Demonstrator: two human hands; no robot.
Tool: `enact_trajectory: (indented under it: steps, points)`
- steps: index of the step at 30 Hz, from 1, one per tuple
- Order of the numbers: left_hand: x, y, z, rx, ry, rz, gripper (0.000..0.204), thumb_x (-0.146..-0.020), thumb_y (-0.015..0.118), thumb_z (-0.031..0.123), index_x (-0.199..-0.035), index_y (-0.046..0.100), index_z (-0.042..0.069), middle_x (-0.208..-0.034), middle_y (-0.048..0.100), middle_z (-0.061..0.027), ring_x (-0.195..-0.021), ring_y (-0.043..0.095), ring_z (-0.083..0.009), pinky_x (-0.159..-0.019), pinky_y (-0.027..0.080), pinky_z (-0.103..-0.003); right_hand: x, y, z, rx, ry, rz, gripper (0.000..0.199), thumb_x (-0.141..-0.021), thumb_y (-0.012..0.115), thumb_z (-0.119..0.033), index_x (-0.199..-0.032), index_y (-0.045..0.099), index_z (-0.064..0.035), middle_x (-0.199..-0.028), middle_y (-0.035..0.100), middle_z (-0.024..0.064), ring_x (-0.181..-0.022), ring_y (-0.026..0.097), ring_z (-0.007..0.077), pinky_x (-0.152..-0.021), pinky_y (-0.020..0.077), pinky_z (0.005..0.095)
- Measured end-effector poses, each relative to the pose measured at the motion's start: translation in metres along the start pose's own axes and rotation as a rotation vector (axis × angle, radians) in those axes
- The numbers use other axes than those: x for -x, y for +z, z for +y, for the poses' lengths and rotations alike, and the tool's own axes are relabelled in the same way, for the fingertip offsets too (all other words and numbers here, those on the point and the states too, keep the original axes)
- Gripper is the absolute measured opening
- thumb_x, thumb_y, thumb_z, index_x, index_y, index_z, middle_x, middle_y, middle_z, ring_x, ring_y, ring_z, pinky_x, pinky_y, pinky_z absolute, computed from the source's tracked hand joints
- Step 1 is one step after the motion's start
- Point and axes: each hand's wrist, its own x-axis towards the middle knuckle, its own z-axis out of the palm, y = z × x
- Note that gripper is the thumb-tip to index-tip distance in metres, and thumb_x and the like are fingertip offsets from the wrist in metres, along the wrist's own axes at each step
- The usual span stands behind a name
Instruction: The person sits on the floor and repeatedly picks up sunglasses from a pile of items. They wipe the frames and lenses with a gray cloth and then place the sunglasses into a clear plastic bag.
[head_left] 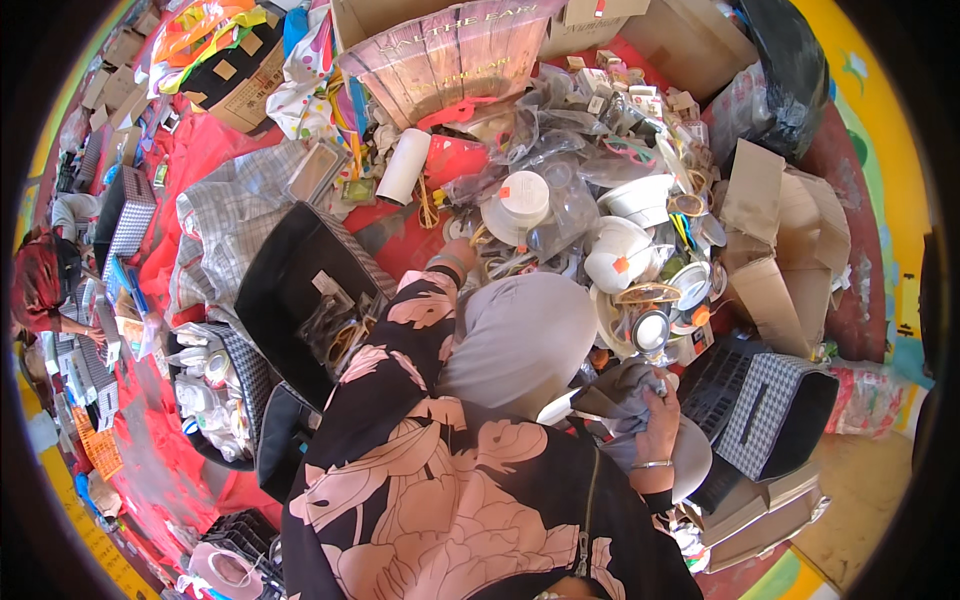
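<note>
R hand [658, 418] is bunched round a grey cloth [622, 392], fingers curled tight on it, held low by the knee w/ a thin bracelet on the wrist. The cloth is wadded up, not spread, so the grip looks like a wiping hold rather than a carry. A small shiny bit shows at the fingertips; can't tell what it is.

L arm, in a black sleeve w/ pink flowers [400, 350], stretches fwd into the heap; L hand [452, 258] is mostly hidden past the cuff among clutter near a white tub lid [523, 195]. Can't tell if its fingers are spread or closed, or on what.

Around: a black fabric bin [290, 290] just L of the sleeve, tipped open w/ bagged bits inside. Ahead, a heap of white bowls [620, 250], clear plastic wrap, round metal-rimmed pieces [650, 330]. A white paper roll [403, 167] lies further back on red ground sheet [215, 140]. Flattened cardboard [770, 230] to the R, a checked black basket [770, 400] right beside the R hand. Person's grey-clad knee [520, 340] sits between both arms, crowding the reach. Another person [50, 290] works far L, well apart.
</note>
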Motion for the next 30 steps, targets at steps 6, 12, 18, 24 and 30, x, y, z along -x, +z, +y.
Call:
enact_trajectory:
  steps: [6, 12, 18, 24, 30]
  points:
    - [0.035, -0.067, -0.030, -0.497, 0.285, -0.060, 0.032, -0.090, 0.044, 0.031, -0.101, 0.063, 0.008, -0.093, 0.063, -0.0168, -0.085, 0.061, -0.0337, -0.071, 0.050, -0.041, 0.005, -0.001, -0.012, -0.015, -0.061, -0.067, 0.038, -0.079, 0.056, 0.004, -0.117, 0.056, -0.0024, -0.089, 0.054, 0.0006, -0.077, 0.049, 0.0072, -0.069, 0.0407, 0.0200]
    - [0.179, -0.194, 0.054, 1.368, 0.153, -0.214, 0.032, -0.093, 0.043, 0.018, -0.119, 0.050, 0.000, -0.109, 0.058, -0.0144, -0.098, 0.059, -0.0256, -0.082, 0.049, -0.036, 0.016, -0.002, -0.020, -0.302, -0.100, -0.204, 0.039, -0.079, 0.055, 0.002, -0.118, 0.055, -0.0003, -0.093, 0.057, 0.0023, -0.081, 0.053, 0.0106, -0.074, 0.0434, 0.0228]
    - [0.276, -0.215, 0.136, 1.747, 0.496, -0.541, 0.037, -0.093, 0.044, 0.017, -0.124, 0.043, -0.004, -0.114, 0.055, -0.0200, -0.101, 0.057, -0.0272, -0.086, 0.047, -0.035, 0.038, -0.006, -0.058, -0.528, -0.298, -0.490, 0.051, -0.076, 0.057, -0.005, -0.126, 0.046, 0.0020, -0.116, 0.055, 0.0122, -0.105, 0.054, 0.0210, -0.093, 0.0421, 0.0320]
    - [0.323, -0.206, 0.205, 1.714, 0.653, -0.873, 0.043, -0.089, 0.049, 0.015, -0.129, 0.039, 0.001, -0.122, 0.050, -0.0238, -0.112, 0.051, -0.0343, -0.076, 0.054, -0.040, 0.097, 0.006, -0.145, -0.564, -0.663, -0.592, 0.057, -0.075, 0.057, 0.002, -0.130, 0.041, 0.0018, -0.118, 0.054, 0.0110, -0.105, 0.055, 0.0195, -0.093, 0.0416, 0.0298]
    - [0.383, -0.198, 0.266, 1.641, 0.678, -0.883, 0.056, -0.088, 0.049, 0.010, -0.139, 0.026, 0.003, -0.124, 0.051, -0.0149, -0.107, 0.055, -0.0215, -0.074, 0.050, -0.032, 0.126, 0.036, -0.171, -0.191, -0.947, -0.638, 0.053, -0.079, 0.052, 0.005, -0.130, 0.045, -0.0051, -0.116, 0.054, 0.0046, -0.100, 0.053, 0.0104, -0.088, 0.0416, 0.0231]
